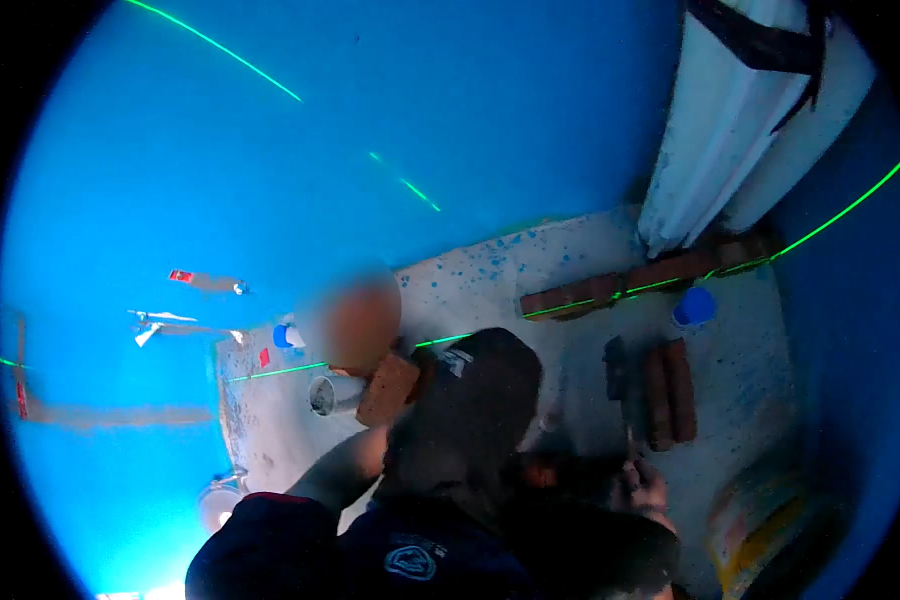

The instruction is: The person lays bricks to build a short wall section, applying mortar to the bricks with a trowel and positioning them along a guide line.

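Observation:
My left hand is at the lower end of a reddish-brown brick, which is tilted. My dark-clad knee hides most of its fingers. Right beside the brick lies a grey cylindrical pot, its mouth turned to the left. Behind them is a rounded shape, too blurred to name. My right hand is closed around a thin-shafted hand tool. That shaft points toward a dark flat piece beside two bricks; whether they join, I cannot tell.
A row of bricks lies along the back wall, with a blue-topped container before it. Pale long panels lean in the corner. A bright lamp stands left, a yellowish bag right. Green laser lines cross the blue walls.

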`<act>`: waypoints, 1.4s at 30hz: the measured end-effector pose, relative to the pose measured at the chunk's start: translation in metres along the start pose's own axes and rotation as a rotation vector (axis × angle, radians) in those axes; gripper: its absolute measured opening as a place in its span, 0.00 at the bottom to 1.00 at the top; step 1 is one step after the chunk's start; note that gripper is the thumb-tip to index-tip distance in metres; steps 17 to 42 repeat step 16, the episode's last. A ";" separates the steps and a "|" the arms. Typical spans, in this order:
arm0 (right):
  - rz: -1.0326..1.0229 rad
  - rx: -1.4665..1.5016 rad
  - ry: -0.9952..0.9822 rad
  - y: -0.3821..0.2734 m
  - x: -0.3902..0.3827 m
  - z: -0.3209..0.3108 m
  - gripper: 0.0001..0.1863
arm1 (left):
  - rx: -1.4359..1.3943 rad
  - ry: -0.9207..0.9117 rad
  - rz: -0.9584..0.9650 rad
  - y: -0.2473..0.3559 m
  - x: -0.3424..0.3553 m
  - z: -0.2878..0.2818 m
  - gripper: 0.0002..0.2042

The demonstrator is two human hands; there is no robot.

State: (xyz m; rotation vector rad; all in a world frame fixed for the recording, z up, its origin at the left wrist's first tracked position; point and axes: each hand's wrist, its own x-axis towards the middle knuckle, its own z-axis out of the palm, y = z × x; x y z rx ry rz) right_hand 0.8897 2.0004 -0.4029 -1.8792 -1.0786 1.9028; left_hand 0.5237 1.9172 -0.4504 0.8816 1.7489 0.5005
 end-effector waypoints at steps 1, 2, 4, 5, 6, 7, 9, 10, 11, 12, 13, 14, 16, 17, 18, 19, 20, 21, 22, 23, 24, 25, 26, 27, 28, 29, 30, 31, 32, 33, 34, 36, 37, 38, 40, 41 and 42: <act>-0.011 -0.087 -0.145 -0.024 -0.004 -0.006 0.19 | -0.011 0.018 -0.016 -0.004 -0.007 0.003 0.06; -0.018 -0.169 -0.288 -0.034 -0.008 -0.017 0.19 | -0.016 0.056 -0.030 -0.005 -0.012 -0.002 0.07; -0.503 -0.310 -0.169 0.036 0.037 -0.073 0.19 | -0.061 0.072 -0.023 0.003 0.000 0.008 0.07; -0.448 -0.345 -0.136 0.013 0.030 -0.070 0.18 | -0.060 0.113 -0.055 0.003 -0.012 0.000 0.08; -0.390 -0.396 -0.082 -0.014 0.020 -0.072 0.16 | -0.073 0.124 -0.064 0.005 -0.011 0.007 0.08; -0.338 -0.439 -0.036 -0.033 0.011 -0.079 0.16 | -0.076 0.132 -0.067 0.014 -0.008 0.012 0.08; -0.253 -0.336 -0.058 -0.048 0.011 -0.108 0.15 | -0.085 0.140 -0.063 0.027 0.003 0.027 0.09; -0.178 -0.229 -0.069 -0.059 0.014 -0.121 0.14 | -0.093 0.148 -0.063 0.033 0.008 0.032 0.09; -0.185 -0.247 -0.089 -0.071 0.014 -0.128 0.14 | -0.102 0.160 -0.064 0.035 0.009 0.035 0.10; -0.174 -0.275 -0.055 -0.081 0.013 -0.135 0.15 | -0.105 0.178 -0.063 0.037 0.012 0.035 0.10; -0.174 -0.308 -0.015 -0.092 0.013 -0.143 0.16 | -0.116 0.195 -0.057 0.039 0.013 0.035 0.10; -0.199 -0.354 -0.022 -0.096 0.019 -0.162 0.16 | -0.141 0.205 -0.039 0.041 0.021 0.042 0.11; -0.232 -0.713 -0.112 -0.115 0.036 -0.192 0.18 | -0.165 0.253 -0.022 0.050 0.027 0.046 0.12; -0.232 -0.713 -0.112 -0.115 0.036 -0.192 0.18 | -0.165 0.253 -0.022 0.050 0.027 0.046 0.12; -0.232 -0.713 -0.112 -0.115 0.036 -0.192 0.18 | -0.165 0.253 -0.022 0.050 0.027 0.046 0.12; -0.232 -0.713 -0.112 -0.115 0.036 -0.192 0.18 | -0.165 0.253 -0.022 0.050 0.027 0.046 0.12; -0.232 -0.713 -0.112 -0.115 0.036 -0.192 0.18 | -0.165 0.253 -0.022 0.050 0.027 0.046 0.12; -0.232 -0.713 -0.112 -0.115 0.036 -0.192 0.18 | -0.165 0.253 -0.022 0.050 0.027 0.046 0.12; -0.232 -0.713 -0.112 -0.115 0.036 -0.192 0.18 | -0.165 0.253 -0.022 0.050 0.027 0.046 0.12; -0.232 -0.713 -0.112 -0.115 0.036 -0.192 0.18 | -0.165 0.253 -0.022 0.050 0.027 0.046 0.12; -0.232 -0.713 -0.112 -0.115 0.036 -0.192 0.18 | -0.165 0.253 -0.022 0.050 0.027 0.046 0.12; -0.232 -0.713 -0.112 -0.115 0.036 -0.192 0.18 | -0.165 0.253 -0.022 0.050 0.027 0.046 0.12; -0.232 -0.713 -0.112 -0.115 0.036 -0.192 0.18 | -0.165 0.253 -0.022 0.050 0.027 0.046 0.12; -0.232 -0.713 -0.112 -0.115 0.036 -0.192 0.18 | -0.165 0.253 -0.022 0.050 0.027 0.046 0.12; -0.232 -0.713 -0.112 -0.115 0.036 -0.192 0.18 | -0.165 0.253 -0.022 0.050 0.027 0.046 0.12; -0.232 -0.713 -0.112 -0.115 0.036 -0.192 0.18 | -0.165 0.253 -0.022 0.050 0.027 0.046 0.12; -0.232 -0.713 -0.112 -0.115 0.036 -0.192 0.18 | -0.165 0.253 -0.022 0.050 0.027 0.046 0.12; -0.232 -0.713 -0.112 -0.115 0.036 -0.192 0.18 | -0.165 0.253 -0.022 0.050 0.027 0.046 0.12; -0.232 -0.713 -0.112 -0.115 0.036 -0.192 0.18 | -0.165 0.253 -0.022 0.050 0.027 0.046 0.12; -0.232 -0.713 -0.112 -0.115 0.036 -0.192 0.18 | -0.165 0.253 -0.022 0.050 0.027 0.046 0.12; -0.232 -0.713 -0.112 -0.115 0.036 -0.192 0.18 | -0.165 0.253 -0.022 0.050 0.027 0.046 0.12; -0.232 -0.713 -0.112 -0.115 0.036 -0.192 0.18 | -0.165 0.253 -0.022 0.050 0.027 0.046 0.12; -0.232 -0.713 -0.112 -0.115 0.036 -0.192 0.18 | -0.165 0.253 -0.022 0.050 0.027 0.046 0.12; -0.232 -0.713 -0.112 -0.115 0.036 -0.192 0.18 | -0.165 0.253 -0.022 0.050 0.027 0.046 0.12; -0.232 -0.713 -0.112 -0.115 0.036 -0.192 0.18 | -0.165 0.253 -0.022 0.050 0.027 0.046 0.12; -0.232 -0.713 -0.112 -0.115 0.036 -0.192 0.18 | -0.165 0.253 -0.022 0.050 0.027 0.046 0.12; -0.232 -0.713 -0.112 -0.115 0.036 -0.192 0.18 | -0.165 0.253 -0.022 0.050 0.027 0.046 0.12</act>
